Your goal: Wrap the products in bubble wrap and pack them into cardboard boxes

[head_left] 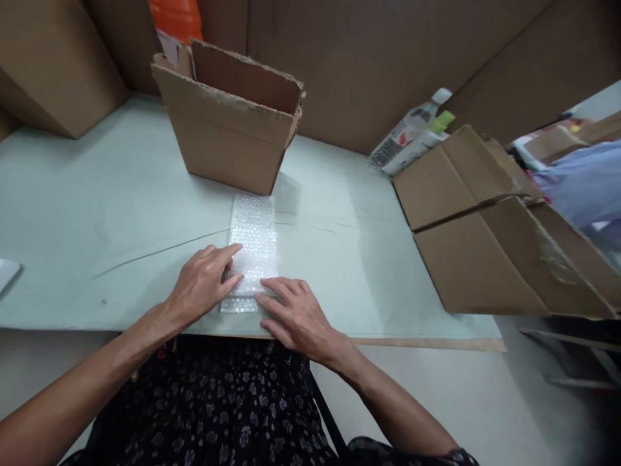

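The left hand (204, 277) and the right hand (299, 317) both have a loose grip, with fingers resting on a strip of bubble wrap (255, 239) that lies on the bench (339, 285) near its front edge. The strip looks mostly flat and straight, but a bit pokes out at the near end, and I can't tell if anything is inside. Past it stands an open brown box (228, 133), and a clear bottle (405, 133) has a red and white label too blurry to read.
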{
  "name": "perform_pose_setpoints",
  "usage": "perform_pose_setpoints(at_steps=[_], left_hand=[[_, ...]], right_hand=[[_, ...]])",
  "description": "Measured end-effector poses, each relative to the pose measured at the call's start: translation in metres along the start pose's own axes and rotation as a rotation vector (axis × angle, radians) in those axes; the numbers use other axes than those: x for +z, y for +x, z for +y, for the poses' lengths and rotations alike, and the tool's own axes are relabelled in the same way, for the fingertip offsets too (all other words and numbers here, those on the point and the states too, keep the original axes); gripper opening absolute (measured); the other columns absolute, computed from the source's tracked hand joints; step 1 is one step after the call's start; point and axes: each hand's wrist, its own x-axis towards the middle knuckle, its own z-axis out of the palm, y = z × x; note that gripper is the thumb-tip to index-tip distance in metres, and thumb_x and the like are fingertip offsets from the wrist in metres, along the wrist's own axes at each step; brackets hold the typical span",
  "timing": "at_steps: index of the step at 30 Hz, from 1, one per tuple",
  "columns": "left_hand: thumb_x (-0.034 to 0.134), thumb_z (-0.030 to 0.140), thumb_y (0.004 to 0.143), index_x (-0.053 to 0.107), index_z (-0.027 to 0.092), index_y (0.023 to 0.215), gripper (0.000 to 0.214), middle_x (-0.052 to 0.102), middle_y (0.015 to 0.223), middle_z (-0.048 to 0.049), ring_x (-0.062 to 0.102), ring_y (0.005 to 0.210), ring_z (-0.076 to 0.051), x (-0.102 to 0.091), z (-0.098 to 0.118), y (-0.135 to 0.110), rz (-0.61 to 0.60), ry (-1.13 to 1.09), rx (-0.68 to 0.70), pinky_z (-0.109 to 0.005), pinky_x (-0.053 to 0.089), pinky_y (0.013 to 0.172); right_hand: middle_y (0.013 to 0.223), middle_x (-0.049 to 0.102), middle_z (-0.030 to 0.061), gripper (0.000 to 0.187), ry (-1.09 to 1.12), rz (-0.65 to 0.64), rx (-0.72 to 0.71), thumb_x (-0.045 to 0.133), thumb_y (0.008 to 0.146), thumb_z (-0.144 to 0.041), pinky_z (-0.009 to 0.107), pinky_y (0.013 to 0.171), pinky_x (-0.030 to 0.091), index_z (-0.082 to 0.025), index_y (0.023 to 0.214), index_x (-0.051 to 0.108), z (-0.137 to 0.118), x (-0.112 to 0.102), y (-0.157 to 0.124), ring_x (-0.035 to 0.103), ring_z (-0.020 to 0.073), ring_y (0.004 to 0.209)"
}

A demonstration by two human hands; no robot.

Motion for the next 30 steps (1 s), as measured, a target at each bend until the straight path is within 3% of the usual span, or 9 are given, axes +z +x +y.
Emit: perform_pose_setpoints(at_steps=[3,6,9,12,15,18,22,25,30], left_hand=[[0.065,0.023,0.092,0.051,0.012,0.140,0.051,0.066,0.124,-0.0174,0.062,0.111,-0.030,-0.007,0.004,-0.006,0.098,0.038,0.087,-0.046,0.053,0.094],[0.066,0.027,0.093,0.051,0.015,0.138,0.049,0.061,0.136,-0.0179,0.056,0.124,-0.031,-0.020,0.010,-0.017,0.071,-0.066,0.211,-0.048,0.048,0.104],[0.067,0.030,0.092,0.053,0.017,0.137,0.049,0.067,0.126,-0.0132,0.059,0.120,-0.028,-0.028,0.014,-0.027,-0.029,-0.152,0.227,-0.045,0.049,0.102],[0.057,0.024,0.098,0.059,0.020,0.132,0.035,0.073,0.105,-0.0065,0.066,0.095,-0.021,-0.026,0.014,-0.029,-0.032,-0.202,0.115,-0.035,0.053,0.085],[0.054,0.026,0.098,0.062,0.019,0.129,0.032,0.074,0.099,-0.0054,0.067,0.081,-0.019,-0.016,0.010,-0.023,-0.027,-0.215,-0.035,-0.033,0.055,0.077],[0.055,0.028,0.096,0.061,0.016,0.131,0.037,0.072,0.089,-0.0058,0.065,0.076,-0.022,-0.006,0.007,-0.016,-0.018,-0.103,-0.074,-0.037,0.055,0.074],[0.056,0.028,0.097,0.054,0.013,0.136,0.041,0.070,0.107,-0.0143,0.065,0.097,-0.029,-0.003,0.008,-0.011,0.093,0.060,0.025,-0.045,0.055,0.085],[0.063,0.032,0.095,0.047,0.013,0.142,0.053,0.061,0.133,-0.0208,0.058,0.121,-0.034,-0.008,0.011,-0.017,0.118,0.063,0.162,-0.050,0.050,0.100],[0.054,0.015,0.097,0.045,0.022,0.143,0.047,0.070,0.111,-0.0077,0.063,0.105,-0.023,-0.023,0.016,-0.037,0.011,-0.136,0.146,-0.037,0.051,0.092]], right_hand=[[0.131,0.067,0.0161,0.020,-0.117,-0.008,-0.052,0.056,0.100,-0.018,0.041,0.088,0.045,-0.016,0.115,0.069,0.007,0.011,0.007,0.059,0.0282,0.113],[0.119,0.073,0.0136,0.022,-0.098,0.049,-0.089,0.051,0.099,-0.009,0.039,0.083,0.043,-0.015,0.107,0.070,0.017,0.017,0.015,0.061,0.0243,0.101],[0.105,0.076,0.0096,0.022,0.087,0.030,0.011,0.051,0.100,-0.011,0.037,0.086,0.043,-0.017,0.109,0.070,0.023,0.012,0.025,0.065,0.0209,0.093],[0.102,0.078,0.0063,0.023,0.261,0.020,0.152,0.050,0.104,-0.019,0.036,0.089,0.046,-0.020,0.115,0.069,0.024,0.000,0.031,0.068,0.0198,0.091],[0.113,0.076,0.0087,0.025,0.181,0.170,0.212,0.050,0.104,-0.022,0.039,0.089,0.047,-0.022,0.120,0.068,0.019,-0.009,0.029,0.068,0.0232,0.102],[0.112,0.075,0.0092,0.022,0.023,0.270,0.134,0.052,0.102,-0.020,0.040,0.086,0.046,-0.022,0.116,0.068,0.012,-0.010,0.020,0.066,0.0235,0.100],[0.124,0.071,0.0144,0.025,-0.094,0.091,0.026,0.056,0.100,-0.022,0.044,0.091,0.045,-0.017,0.123,0.065,0.011,0.005,0.020,0.061,0.0285,0.112],[0.124,0.071,0.0154,0.028,-0.068,0.082,0.066,0.052,0.101,-0.016,0.044,0.092,0.044,-0.015,0.126,0.064,0.018,0.017,0.027,0.061,0.0282,0.112],[0.113,0.076,0.0082,0.028,0.245,-0.024,0.132,0.055,0.102,-0.020,0.041,0.094,0.046,-0.021,0.128,0.065,0.020,0.007,0.030,0.066,0.0229,0.103]])
